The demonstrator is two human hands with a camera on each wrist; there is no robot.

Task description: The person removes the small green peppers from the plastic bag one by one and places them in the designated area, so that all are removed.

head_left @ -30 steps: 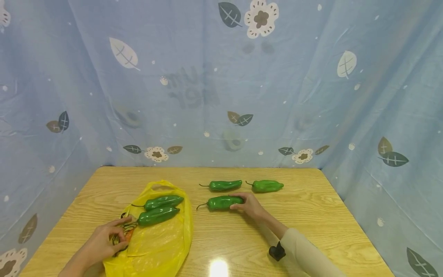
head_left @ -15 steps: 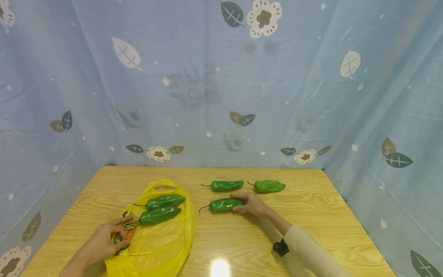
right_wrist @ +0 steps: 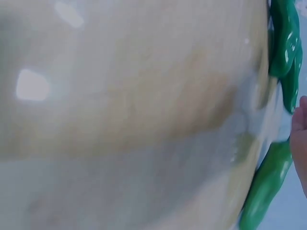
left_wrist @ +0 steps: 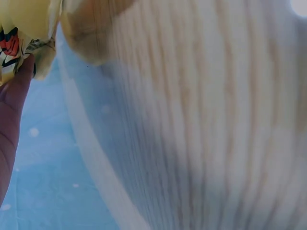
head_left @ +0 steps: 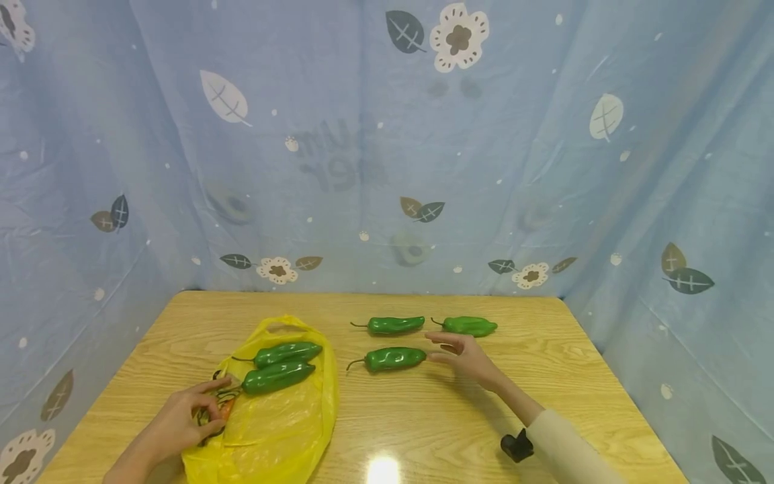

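Observation:
My left hand [head_left: 181, 420] pinches the edge of a yellow plastic bag [head_left: 272, 430] lying on the table's left; the left wrist view shows one finger against the printed bag [left_wrist: 41, 19]. On the bag lie two green peppers, one [head_left: 289, 353] behind the other [head_left: 275, 378], stems to the left. Right of the bag, a green pepper [head_left: 396, 359] rests on the wood. My right hand [head_left: 468, 363] hovers just past that pepper's tip, thumb and fingers apart, holding nothing. Behind are a slim green pepper [head_left: 396, 325] and a lighter green one [head_left: 470, 326].
The wooden table [head_left: 544, 376] runs back to a blue patterned curtain [head_left: 375, 168], which also hangs at both sides. A small black object [head_left: 517, 445] sits by the right sleeve [head_left: 568, 447].
My right hand has let go of the nearer pepper and drawn back to the right, fingers opening. That pepper shifted slightly toward me. The left hand keeps its place on the bag.

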